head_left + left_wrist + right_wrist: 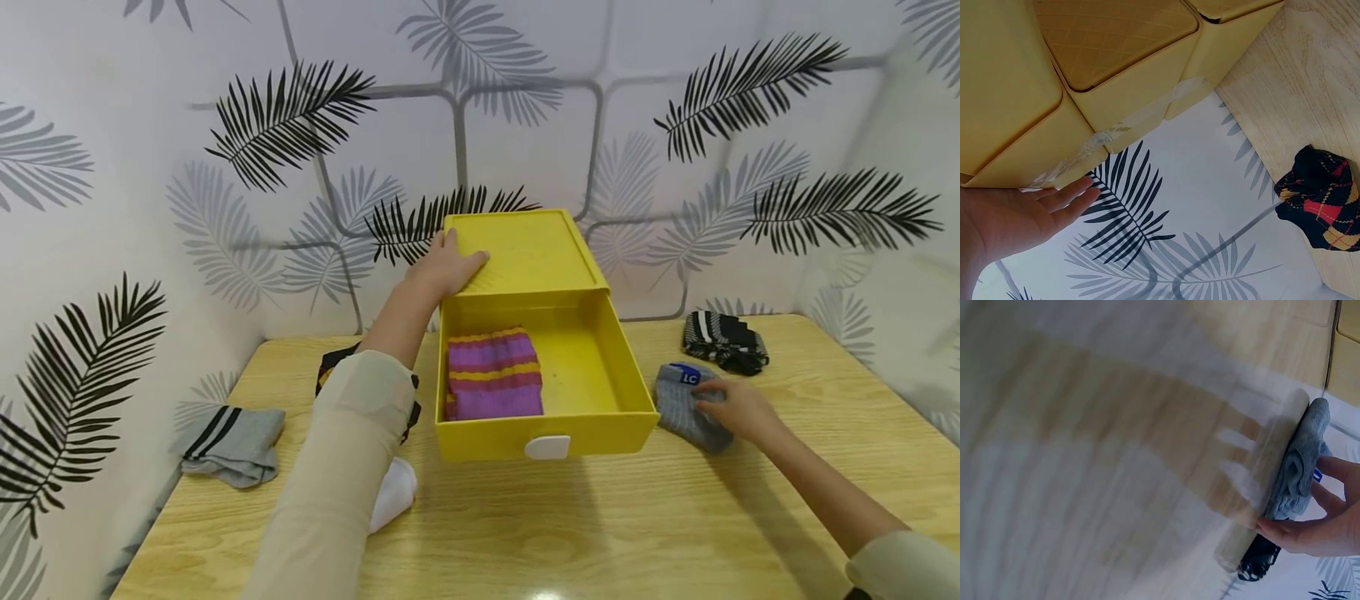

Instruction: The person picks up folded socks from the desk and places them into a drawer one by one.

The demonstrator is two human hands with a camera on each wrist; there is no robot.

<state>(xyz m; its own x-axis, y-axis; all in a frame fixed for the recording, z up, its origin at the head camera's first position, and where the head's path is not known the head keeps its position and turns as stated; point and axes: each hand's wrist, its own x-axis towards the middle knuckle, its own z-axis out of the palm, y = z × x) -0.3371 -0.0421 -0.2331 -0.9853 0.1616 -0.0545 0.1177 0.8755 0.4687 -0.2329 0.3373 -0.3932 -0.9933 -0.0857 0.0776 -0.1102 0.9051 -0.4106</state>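
Two bare hands in the head view, each below a beige sleeve [330, 483]. Near the centre of the frame, left hand [437, 268] at the upper left edge of a yellow box [528, 250], with fingers mostly straight and thumb laid on the top; in the left wrist view, fingers loosely extended, held against the box and not wrapped round anything. Right of centre, right hand [738, 408] on a grey sock [678, 412] with a blue "LC" label, with bent fingers and thumb spread apart; touching the sock, but cannot tell whether pinching it.

Below the box top, a yellow drawer [577, 358] pulled out towards the bottom of the frame, with a white handle [547, 447] on its front. Inside, against the left wall, a folded purple sock [495, 387] with orange and dark pink stripes.

Just beyond the grey sock, towards the right edge, a black-and-white sock [723, 342]. At lower left, a pale grey sock [240, 450] with two black stripes. Partly hidden by the left arm, a white sock [393, 492] and an argyle sock [1322, 203], the latter plainer at the right of the left wrist view. Under everything, a wood-grain table [600, 525]; behind, a leaf-patterned wall [525, 158].
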